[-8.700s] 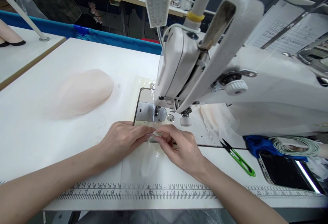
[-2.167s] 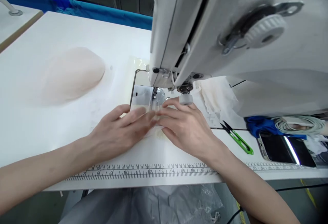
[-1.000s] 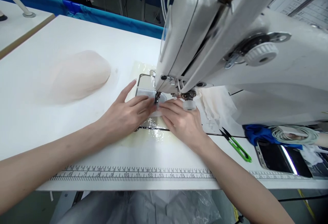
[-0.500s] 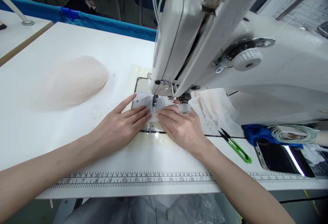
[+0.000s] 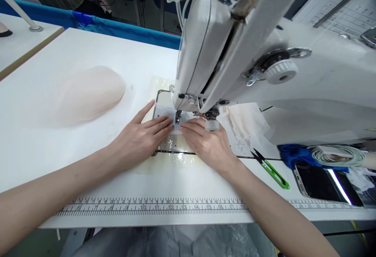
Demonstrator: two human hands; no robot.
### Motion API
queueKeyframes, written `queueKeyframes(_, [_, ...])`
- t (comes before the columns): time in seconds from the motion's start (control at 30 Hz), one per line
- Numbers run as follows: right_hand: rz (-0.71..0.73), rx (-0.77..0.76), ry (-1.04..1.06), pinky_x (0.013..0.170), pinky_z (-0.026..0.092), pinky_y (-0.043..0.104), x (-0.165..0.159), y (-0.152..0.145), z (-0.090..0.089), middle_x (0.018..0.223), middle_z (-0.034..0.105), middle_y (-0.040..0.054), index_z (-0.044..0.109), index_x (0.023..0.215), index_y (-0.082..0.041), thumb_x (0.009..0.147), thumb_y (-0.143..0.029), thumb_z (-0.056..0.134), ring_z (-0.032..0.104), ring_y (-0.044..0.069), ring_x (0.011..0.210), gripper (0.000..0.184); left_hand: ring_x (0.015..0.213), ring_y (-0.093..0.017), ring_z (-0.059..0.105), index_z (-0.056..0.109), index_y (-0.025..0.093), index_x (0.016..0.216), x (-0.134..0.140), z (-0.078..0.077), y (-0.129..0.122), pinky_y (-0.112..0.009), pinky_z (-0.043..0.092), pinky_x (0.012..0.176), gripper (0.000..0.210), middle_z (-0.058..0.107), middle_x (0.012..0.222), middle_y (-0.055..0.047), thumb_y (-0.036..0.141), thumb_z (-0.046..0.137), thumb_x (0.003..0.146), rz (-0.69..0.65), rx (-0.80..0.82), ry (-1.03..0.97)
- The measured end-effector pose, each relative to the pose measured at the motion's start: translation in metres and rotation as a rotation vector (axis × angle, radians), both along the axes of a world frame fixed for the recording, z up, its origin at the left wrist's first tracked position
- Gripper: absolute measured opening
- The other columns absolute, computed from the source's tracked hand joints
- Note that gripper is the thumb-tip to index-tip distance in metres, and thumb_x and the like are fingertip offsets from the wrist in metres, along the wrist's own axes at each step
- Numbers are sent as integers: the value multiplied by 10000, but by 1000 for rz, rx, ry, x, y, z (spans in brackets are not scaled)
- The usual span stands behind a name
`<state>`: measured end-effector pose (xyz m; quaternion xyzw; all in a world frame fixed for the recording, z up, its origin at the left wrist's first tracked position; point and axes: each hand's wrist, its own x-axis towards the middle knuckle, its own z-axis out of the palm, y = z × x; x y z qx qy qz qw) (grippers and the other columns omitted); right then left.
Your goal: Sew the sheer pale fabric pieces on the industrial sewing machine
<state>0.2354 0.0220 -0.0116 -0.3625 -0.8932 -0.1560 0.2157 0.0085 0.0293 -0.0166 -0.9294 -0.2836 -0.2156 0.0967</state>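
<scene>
A white sewing machine (image 5: pixel 192 53) stands over the table, its presser foot (image 5: pixel 178 116) low between my hands. A small strip of thin, sheer whitish fabric (image 5: pixel 176 131) lies under and in front of the foot. My left hand (image 5: pixel 143 136) rests flat on the left of it, thumb spread away and fingertips beside the foot. From the right, my right hand (image 5: pixel 207 141) lies with fingers stretched out on the fabric, some of them hidden under the machine's head. Neither hand grips anything visibly.
A sheer pale-pink fabric piece (image 5: pixel 98 92) lies on the left. More pale fabric (image 5: pixel 246 122) is under the machine arm. Green thread snips (image 5: pixel 273 171), a phone (image 5: pixel 326 182) and a coiled cord (image 5: pixel 337 155) lie at right. A ruler tape (image 5: pixel 158 206) runs along the front edge.
The fabric's near edge has shifted slightly away from me, toward the presser foot. My left hand's fingers have moved a little forward with it; the right hand is nearly unchanged.
</scene>
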Motion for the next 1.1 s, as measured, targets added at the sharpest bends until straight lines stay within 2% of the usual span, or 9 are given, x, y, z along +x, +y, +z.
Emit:
queueKeyframes(0.2, [-2, -25, -5, 954, 499, 373, 1, 0, -2, 950, 760, 39, 720, 979, -180, 896, -48, 538, 668, 181, 934, 240, 1152, -222, 636, 604, 114, 1235, 0, 0, 2, -594, 241, 1201, 310, 674, 1216, -105, 120, 443, 970, -5, 5, -15])
queueKeyframes(0.53, [-31, -99, 0, 940, 521, 358, 1, 5, -5, 1095, 728, 72, 722, 1030, -186, 880, -37, 565, 642, 188, 1040, 264, 1162, -224, 629, 605, 130, 1245, 0, 0, 8, -573, 193, 1220, 334, 672, 1222, -93, 114, 432, 960, -9, -18, -17])
queueKeyframes(0.7, [-58, -150, 7, 909, 528, 374, 1, 7, -8, 1058, 736, 58, 711, 1088, -224, 887, -69, 585, 642, 200, 1017, 283, 1186, -203, 613, 589, 145, 1259, 0, -3, 11, -549, 161, 1234, 342, 665, 1237, -79, 104, 423, 962, 23, -44, -26])
queueKeyframes(0.87, [-50, -155, 28, 921, 510, 380, 2, 9, -10, 1037, 736, 69, 713, 1090, -212, 879, -67, 597, 636, 204, 1004, 281, 1183, -204, 614, 592, 109, 1245, 0, -3, 12, -523, 132, 1245, 334, 672, 1228, -86, 82, 443, 948, 27, -22, -2])
queueKeyframes(1.1, [-64, -119, -2, 876, 507, 348, 0, 8, -8, 1022, 733, 61, 706, 1073, -216, 888, -66, 569, 624, 197, 991, 275, 1173, -213, 622, 606, 158, 1242, 1, -1, 11, -562, 240, 1204, 320, 674, 1228, -72, 155, 420, 981, 30, -34, -15])
